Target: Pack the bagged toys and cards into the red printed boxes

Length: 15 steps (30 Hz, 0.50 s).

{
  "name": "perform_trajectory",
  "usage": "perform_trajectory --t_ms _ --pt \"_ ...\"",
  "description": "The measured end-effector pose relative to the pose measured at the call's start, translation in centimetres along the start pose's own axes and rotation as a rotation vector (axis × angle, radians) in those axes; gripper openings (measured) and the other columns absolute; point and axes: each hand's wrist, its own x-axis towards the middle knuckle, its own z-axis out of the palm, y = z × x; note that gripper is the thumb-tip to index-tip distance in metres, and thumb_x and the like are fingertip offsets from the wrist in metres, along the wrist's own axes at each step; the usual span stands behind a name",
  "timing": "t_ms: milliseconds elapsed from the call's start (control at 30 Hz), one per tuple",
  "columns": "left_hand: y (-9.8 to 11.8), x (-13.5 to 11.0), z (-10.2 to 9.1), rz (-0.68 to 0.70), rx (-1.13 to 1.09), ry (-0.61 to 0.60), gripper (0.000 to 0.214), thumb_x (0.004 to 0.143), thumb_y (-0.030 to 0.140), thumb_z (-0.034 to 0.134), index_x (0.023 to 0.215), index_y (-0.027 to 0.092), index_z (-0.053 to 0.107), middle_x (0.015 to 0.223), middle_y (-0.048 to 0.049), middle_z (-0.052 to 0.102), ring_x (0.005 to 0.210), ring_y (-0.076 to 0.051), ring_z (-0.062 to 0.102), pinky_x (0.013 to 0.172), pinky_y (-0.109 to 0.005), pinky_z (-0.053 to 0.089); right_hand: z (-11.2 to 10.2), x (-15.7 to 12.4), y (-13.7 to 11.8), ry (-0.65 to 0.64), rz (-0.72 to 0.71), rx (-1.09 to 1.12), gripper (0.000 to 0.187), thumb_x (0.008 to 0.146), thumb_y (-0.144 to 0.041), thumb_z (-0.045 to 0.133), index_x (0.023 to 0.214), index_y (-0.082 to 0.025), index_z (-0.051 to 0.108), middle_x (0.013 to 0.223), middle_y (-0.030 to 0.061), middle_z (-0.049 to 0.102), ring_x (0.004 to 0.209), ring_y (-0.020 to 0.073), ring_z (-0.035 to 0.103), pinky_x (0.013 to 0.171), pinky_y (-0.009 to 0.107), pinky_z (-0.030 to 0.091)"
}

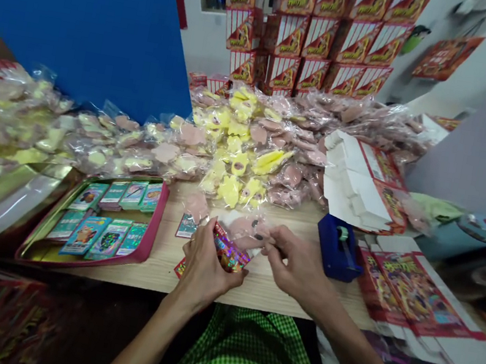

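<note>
My left hand (210, 261) grips a shiny holographic foil packet (227, 251) in red and purple, low over the wooden tabletop (158, 267). My right hand (297, 262) pinches the edge of a clear plastic bag (246, 231) holding a pink piece, just beyond the packet. A small printed card (186, 226) lies on the table to the left of my left hand. Part of the packet is hidden by my fingers.
A pink-rimmed tray (153, 229) of card stacks stands to the left. Heaps of bagged yellow and pink pieces (248, 152) fill the far table. A blue tape dispenser (337, 247), a white-and-red cardboard box (364, 183), flat printed cardboard (415, 294) and stacked boxes (314, 32) stand right and behind.
</note>
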Motion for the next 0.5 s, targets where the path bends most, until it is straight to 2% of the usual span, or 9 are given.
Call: perform_trajectory --t_ms 133,200,300,433,500 --pt "0.1 -1.2 -0.4 0.290 0.028 -0.024 0.116 0.067 0.029 0.082 0.157 0.022 0.010 0.142 -0.0175 0.049 0.130 -0.038 0.050 0.107 -0.057 0.041 -2.0 0.9 -0.8 -0.058 -0.100 -0.032 0.018 0.094 -0.029 0.052 0.109 -0.019 0.056 0.077 0.0027 0.067 0.067 0.0186 0.063 0.059 0.028 0.046" --pt "0.4 -1.6 -0.6 0.382 0.014 -0.012 0.117 0.069 0.026 0.080 0.159 0.023 0.007 0.141 -0.0172 0.049 0.127 -0.036 0.051 0.105 -0.055 0.043 -2.6 1.3 -1.6 -0.117 -0.166 -0.122 0.011 0.095 -0.024 0.051 0.101 -0.020 0.058 0.076 0.0021 0.067 0.067 0.0171 0.062 0.059 0.027 0.042" --pt "1.0 -1.9 -0.5 0.385 0.016 0.047 0.115 0.069 0.025 0.081 0.160 0.025 0.010 0.137 -0.0161 0.050 0.122 -0.035 0.053 0.101 -0.053 0.048 -2.6 2.0 -2.6 -0.187 -0.187 -0.340 0.010 0.088 -0.012 0.051 0.088 -0.019 0.059 0.070 0.0009 0.065 0.062 0.0146 0.057 0.058 0.026 0.034" --pt "1.9 -2.1 -0.2 0.373 -0.021 0.059 0.117 0.070 0.031 0.084 0.161 0.026 0.011 0.135 -0.0155 0.050 0.121 -0.034 0.053 0.100 -0.052 0.050 -1.8 3.2 -3.3 -0.017 -0.046 -0.444 0.016 0.081 -0.006 0.054 0.071 -0.018 0.053 0.061 -0.0012 0.057 0.054 0.0122 0.048 0.055 0.026 0.029" --pt "2.0 -2.0 -0.1 0.343 -0.030 0.088 0.122 0.069 0.033 0.086 0.162 0.026 0.007 0.133 -0.0155 0.050 0.120 -0.034 0.054 0.099 -0.052 0.051 -1.5 3.5 -3.7 -0.051 -0.065 -0.460 0.016 0.083 -0.006 0.054 0.072 -0.018 0.053 0.063 -0.0009 0.057 0.056 0.0126 0.049 0.056 0.026 0.029"
